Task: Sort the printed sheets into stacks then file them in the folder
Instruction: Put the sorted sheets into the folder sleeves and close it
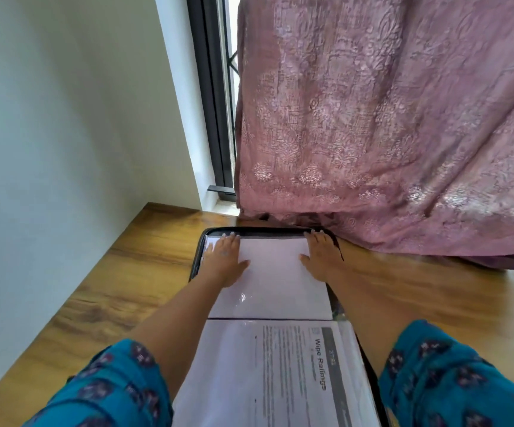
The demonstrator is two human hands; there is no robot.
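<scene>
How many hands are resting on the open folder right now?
2. The left hand lies flat on the far left part of the blank page in the folder, the right hand flat on its far right part.

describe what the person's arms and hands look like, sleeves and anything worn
Both arms wear teal-blue sleeves with a dark purple floral print, the left sleeve and the right sleeve ending about the elbow, forearms bare below. The left hand and right hand are bare, with no watch or bangle visible. Fingernails look pale; rings cannot be made out.
</scene>
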